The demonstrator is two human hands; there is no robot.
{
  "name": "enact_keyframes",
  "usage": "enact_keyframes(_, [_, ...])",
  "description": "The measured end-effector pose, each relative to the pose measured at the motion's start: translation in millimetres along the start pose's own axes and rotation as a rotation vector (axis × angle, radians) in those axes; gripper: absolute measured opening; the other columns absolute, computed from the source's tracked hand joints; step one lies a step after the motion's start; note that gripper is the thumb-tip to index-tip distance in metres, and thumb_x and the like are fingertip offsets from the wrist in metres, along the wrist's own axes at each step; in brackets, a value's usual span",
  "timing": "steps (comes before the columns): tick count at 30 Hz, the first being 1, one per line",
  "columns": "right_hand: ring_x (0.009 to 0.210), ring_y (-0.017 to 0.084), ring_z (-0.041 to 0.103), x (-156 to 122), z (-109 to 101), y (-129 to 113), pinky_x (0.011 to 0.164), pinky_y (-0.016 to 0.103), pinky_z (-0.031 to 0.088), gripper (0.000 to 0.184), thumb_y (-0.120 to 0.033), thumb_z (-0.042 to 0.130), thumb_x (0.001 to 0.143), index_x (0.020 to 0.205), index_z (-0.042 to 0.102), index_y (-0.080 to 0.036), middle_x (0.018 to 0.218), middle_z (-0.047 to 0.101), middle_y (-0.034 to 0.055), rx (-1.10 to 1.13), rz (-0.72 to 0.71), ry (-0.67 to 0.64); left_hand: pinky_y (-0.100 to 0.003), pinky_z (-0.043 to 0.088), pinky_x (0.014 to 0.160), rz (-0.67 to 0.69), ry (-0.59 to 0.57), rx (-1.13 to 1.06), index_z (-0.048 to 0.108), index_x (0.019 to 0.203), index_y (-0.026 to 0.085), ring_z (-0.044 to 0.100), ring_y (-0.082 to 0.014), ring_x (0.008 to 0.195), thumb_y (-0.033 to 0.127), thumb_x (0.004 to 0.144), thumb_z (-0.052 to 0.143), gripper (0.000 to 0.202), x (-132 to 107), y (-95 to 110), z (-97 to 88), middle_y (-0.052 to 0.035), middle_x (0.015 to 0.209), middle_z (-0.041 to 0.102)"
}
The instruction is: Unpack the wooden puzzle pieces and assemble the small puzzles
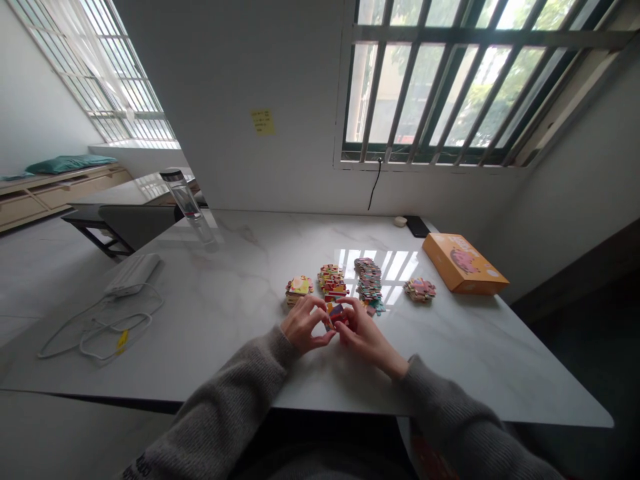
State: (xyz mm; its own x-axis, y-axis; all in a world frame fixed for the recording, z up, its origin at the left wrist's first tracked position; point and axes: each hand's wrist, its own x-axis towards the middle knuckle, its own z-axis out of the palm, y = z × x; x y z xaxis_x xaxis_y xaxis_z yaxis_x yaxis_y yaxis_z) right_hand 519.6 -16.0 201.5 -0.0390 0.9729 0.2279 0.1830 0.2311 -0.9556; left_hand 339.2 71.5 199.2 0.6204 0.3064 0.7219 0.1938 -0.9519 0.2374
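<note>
A white marble-patterned table (240,280) fills most of the view, below a barred window (440,93). An orange box (465,262) with a pink picture lies near its right edge; a clear glass bottle (183,195) stands at the far left corner. The left hand (306,325) and right hand (361,332) meet near the front edge, fingers and thumbs curled almost closed around colourful jigsaw pieces (337,313); how many they hold I cannot tell. Just beyond are a long grey-pink row of pieces (369,279), a shorter red-and-yellow row (332,280) and a yellow-topped stack (300,287). A small pink-topped pile (421,289) sits apart, between the grey-pink row and the box. A black phone (417,226) lies at the back.
</note>
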Motion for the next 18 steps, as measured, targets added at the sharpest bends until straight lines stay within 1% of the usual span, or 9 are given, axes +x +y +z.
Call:
enact_keyframes(1, [0.056, 0.011, 0.053, 1.7, 0.8, 0.7, 0.05, 0.024, 0.045, 0.035, -0.035, 0.057, 0.093, 0.123, 0.041, -0.027, 0.08, 0.058, -0.0035, 0.09, 0.039, -0.005, -0.037, 0.052, 0.081, 0.005, -0.005, 0.021, 0.059, 0.087, 0.021, 0.058, -0.0212, 0.088, 0.032, 0.082, 0.071, 0.017, -0.1, 0.2, 0.0, -0.0073, 0.098, 0.06])
enact_keyframes(3, [0.052, 0.009, 0.049, 4.0, -0.3, 0.5, 0.047, 0.023, 0.041, 0.033, -0.039, 0.06, 0.092, 0.118, 0.044, -0.027, 0.077, 0.055, -0.005, 0.173, 0.078, 0.007, -0.038, 0.052, 0.081, 0.023, -0.03, 0.05, 0.061, 0.09, 0.021, 0.058, -0.0216, 0.089, 0.037, 0.084, 0.071, 0.019, -0.7, 0.6, -0.1, -0.0074, 0.098, 0.059])
enact_keyframes(5, [0.053, 0.01, 0.049, 5.2, -3.8, -0.9, 0.048, 0.024, 0.041, 0.029, -0.04, 0.061, 0.091, 0.113, 0.049, -0.025, 0.077, 0.056, -0.0043, 0.172, 0.079, 0.032, -0.038, 0.052, 0.082, 0.04, -0.054, 0.055, 0.063, 0.094, 0.022, 0.058, -0.0219, 0.091, 0.034, 0.084, 0.069, 0.017, -1.5, 1.6, -0.7, -0.0071, 0.1, 0.059])
enact_keyframes(7, [0.055, 0.01, 0.049, 6.0, -8.1, -2.6, 0.05, 0.024, 0.042, 0.027, -0.041, 0.061, 0.092, 0.11, 0.053, -0.024, 0.078, 0.058, -0.0024, 0.149, 0.076, 0.05, -0.039, 0.052, 0.086, 0.038, -0.054, 0.045, 0.064, 0.098, 0.023, 0.057, -0.0225, 0.094, 0.028, 0.084, 0.069, 0.016, -2.1, 2.9, -2.0, -0.007, 0.101, 0.059])
enact_keyframes(9, [0.056, 0.01, 0.048, 6.3, -11.7, -3.7, 0.05, 0.025, 0.041, 0.026, -0.042, 0.059, 0.093, 0.109, 0.057, -0.023, 0.08, 0.06, -0.001, 0.124, 0.076, 0.041, -0.042, 0.051, 0.092, 0.01, -0.062, 0.034, 0.063, 0.102, 0.023, 0.056, -0.0246, 0.102, 0.025, 0.082, 0.069, 0.021, -1.8, 4.2, -3.6, -0.0083, 0.108, 0.058])
enact_keyframes(11, [0.055, 0.01, 0.048, 6.2, -13.8, -4.6, 0.051, 0.025, 0.04, 0.027, -0.045, 0.058, 0.093, 0.109, 0.06, -0.022, 0.077, 0.059, -0.0014, 0.102, 0.075, 0.007, -0.045, 0.05, 0.097, -0.007, -0.099, 0.011, 0.062, 0.107, 0.024, 0.054, -0.0272, 0.11, 0.024, 0.08, 0.07, 0.029, -0.7, 5.0, -5.0, -0.0099, 0.116, 0.057])
enact_keyframes(14, [0.055, 0.01, 0.047, 5.6, -13.8, -5.2, 0.051, 0.024, 0.039, 0.031, -0.048, 0.057, 0.094, 0.11, 0.061, -0.022, 0.073, 0.054, -0.0031, 0.102, 0.075, -0.034, -0.047, 0.05, 0.101, 0.007, -0.137, -0.042, 0.06, 0.111, 0.024, 0.053, -0.0279, 0.115, 0.02, 0.078, 0.069, 0.034, 1.3, 6.1, -6.0, -0.0101, 0.123, 0.056])
enact_keyframes(18, [0.057, 0.01, 0.048, 5.4, -12.3, -3.2, 0.052, 0.024, 0.041, 0.031, -0.047, 0.057, 0.095, 0.116, 0.056, -0.024, 0.076, 0.054, -0.0031, 0.14, 0.069, -0.082, -0.045, 0.051, 0.097, 0.003, -0.13, -0.107, 0.06, 0.105, 0.024, 0.054, -0.0274, 0.111, 0.013, 0.072, 0.067, 0.036, 1.6, 8.7, -7.8, -0.0094, 0.12, 0.056])
